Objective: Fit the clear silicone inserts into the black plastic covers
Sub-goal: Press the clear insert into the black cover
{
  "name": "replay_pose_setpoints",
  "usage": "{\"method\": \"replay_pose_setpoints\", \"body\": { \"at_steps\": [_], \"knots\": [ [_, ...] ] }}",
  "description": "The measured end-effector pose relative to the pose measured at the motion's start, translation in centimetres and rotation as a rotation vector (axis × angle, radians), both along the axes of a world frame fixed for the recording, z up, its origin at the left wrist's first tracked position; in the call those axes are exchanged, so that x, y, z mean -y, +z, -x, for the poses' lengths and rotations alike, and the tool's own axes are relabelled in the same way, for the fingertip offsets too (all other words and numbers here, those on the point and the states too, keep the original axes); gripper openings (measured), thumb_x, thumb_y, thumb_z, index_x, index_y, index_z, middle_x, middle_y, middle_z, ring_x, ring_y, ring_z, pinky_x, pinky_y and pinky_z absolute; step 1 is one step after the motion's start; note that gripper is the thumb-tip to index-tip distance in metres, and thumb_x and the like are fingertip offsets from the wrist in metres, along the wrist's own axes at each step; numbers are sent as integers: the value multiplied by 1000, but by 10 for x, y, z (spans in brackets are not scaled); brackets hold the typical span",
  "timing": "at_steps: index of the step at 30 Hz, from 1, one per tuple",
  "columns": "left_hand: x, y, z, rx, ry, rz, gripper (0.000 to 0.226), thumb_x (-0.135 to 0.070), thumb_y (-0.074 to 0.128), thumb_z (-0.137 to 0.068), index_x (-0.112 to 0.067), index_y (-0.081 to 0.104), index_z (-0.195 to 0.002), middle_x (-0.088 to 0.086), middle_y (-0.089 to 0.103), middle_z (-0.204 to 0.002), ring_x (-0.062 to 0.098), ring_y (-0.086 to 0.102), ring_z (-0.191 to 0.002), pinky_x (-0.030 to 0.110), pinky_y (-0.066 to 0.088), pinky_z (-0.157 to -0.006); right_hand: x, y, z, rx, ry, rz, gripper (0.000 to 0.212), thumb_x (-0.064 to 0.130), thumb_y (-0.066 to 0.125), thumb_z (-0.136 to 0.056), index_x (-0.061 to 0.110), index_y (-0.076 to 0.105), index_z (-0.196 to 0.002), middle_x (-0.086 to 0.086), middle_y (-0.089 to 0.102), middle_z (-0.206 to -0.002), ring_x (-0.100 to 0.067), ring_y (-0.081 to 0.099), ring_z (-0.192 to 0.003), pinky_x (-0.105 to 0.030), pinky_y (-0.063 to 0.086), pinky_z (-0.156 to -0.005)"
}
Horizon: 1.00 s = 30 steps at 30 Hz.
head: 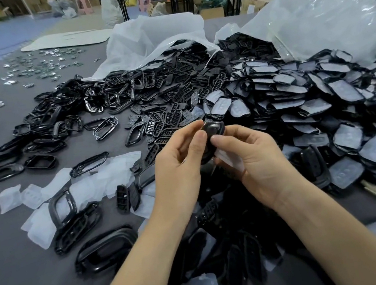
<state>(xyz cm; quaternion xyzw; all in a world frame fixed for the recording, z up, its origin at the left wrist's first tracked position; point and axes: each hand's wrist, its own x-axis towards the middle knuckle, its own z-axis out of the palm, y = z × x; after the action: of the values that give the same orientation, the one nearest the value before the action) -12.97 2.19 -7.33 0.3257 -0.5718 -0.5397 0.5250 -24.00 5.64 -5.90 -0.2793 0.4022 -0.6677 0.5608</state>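
Black plastic cover looks light and stiff, best pinched by its rim. The clear silicone insert looks soft and floppy, so it probably wants pressing in edge by edge. Both are held above the tabletop between the hands: the left hand pinches the cover's upper edge, and the right hand grips cover and insert together.

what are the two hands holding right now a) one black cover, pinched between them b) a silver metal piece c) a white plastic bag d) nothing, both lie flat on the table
a: the left hand and right hand both pinch one black cover, with a clear insert showing under the right thumb.
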Motion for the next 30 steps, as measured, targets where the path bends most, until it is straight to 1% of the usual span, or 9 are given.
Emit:
{"method": "replay_pose_setpoints", "body": {
  "at_steps": [4, 8, 11, 13, 15, 22, 26, 28, 30],
  "knots": [
    [2, -1, -1, 52, 25, 31, 15, -9, 59, -92, -18, 70, -95, -8, 74, -84, 6, 68, -80, 17, 54, -70, 1, 2, 8, 29, -74, -18, 16, 11, 67, -67, 7, 63, -82, -7, 73, -79, -14, 69, -66, -21, 55, -58],
    [3, -1, -1, 47, -10, -5, 14, -8, 60, -91, -18, 69, -88, -12, 71, -74, 1, 66, -69, 16, 53, -63, 0, 1, 7, 51, -53, -14, 9, 14, 66, -69, 10, 62, -77, -2, 73, -73, -8, 67, -62, -18, 51, -53],
    [2, 0, -1, -27, -36, -90, 6, -17, 64, -84, -15, 70, -83, -8, 72, -71, 3, 65, -66, 15, 51, -60, 2, -1, 5, 78, -65, -21, 13, 19, 64, -71, 9, 62, -78, -1, 72, -71, -7, 66, -62, -17, 51, -56],
    [1, 0, -2, -69, -69, -155, 16, -29, 64, -75, -14, 70, -79, -5, 72, -71, 3, 65, -65, 14, 50, -59, 3, -3, 5, 64, -73, -34, 15, 22, 64, -71, 10, 62, -78, 0, 72, -73, -8, 66, -65, -18, 50, -60],
    [1, 1, -3, -108, -101, -204, 18, -31, 63, -73, -15, 71, -76, -3, 72, -72, 4, 65, -64, 14, 49, -57, 3, -4, 6, 44, -65, -27, 13, 23, 65, -71, 13, 62, -77, 2, 72, -74, -8, 66, -68, -17, 50, -61],
    [1, 1, -2, -63, -109, -154, 18, -34, 70, -68, -19, 69, -78, -8, 67, -67, 4, 58, -60, 17, 50, -54, 1, -1, 8, -46, -98, 1, 6, 22, 69, -67, 17, 66, -66, -3, 66, -71, -11, 58, -62, -17, 47, -53],
    [2, 1, -1, -138, -135, -221, 13, -26, 70, -65, -16, 71, -74, -5, 69, -66, 5, 60, -57, 16, 50, -55, 2, -3, 3, 65, -110, 17, 5, 17, 65, -70, 13, 63, -71, 4, 67, -62, -4, 58, -52, -16, 45, -48],
    [2, 1, -1, -176, -133, -273, 10, -24, 70, -64, -16, 73, -70, -4, 70, -68, 5, 61, -57, 15, 50, -55, 3, -4, 2, 160, -95, 3, 4, 14, 65, -70, 12, 67, -72, 0, 69, -67, -6, 61, -55, -15, 45, -47],
    [1, 2, -1, -207, -149, -318, 12, -24, 70, -63, -16, 74, -70, -2, 71, -70, 6, 64, -59, 15, 50, -53, 4, -3, 3, 221, -68, -18, 12, 14, 67, -67, 9, 68, -78, -3, 71, -72, -8, 63, -58, -15, 45, -47]
  ]
}}
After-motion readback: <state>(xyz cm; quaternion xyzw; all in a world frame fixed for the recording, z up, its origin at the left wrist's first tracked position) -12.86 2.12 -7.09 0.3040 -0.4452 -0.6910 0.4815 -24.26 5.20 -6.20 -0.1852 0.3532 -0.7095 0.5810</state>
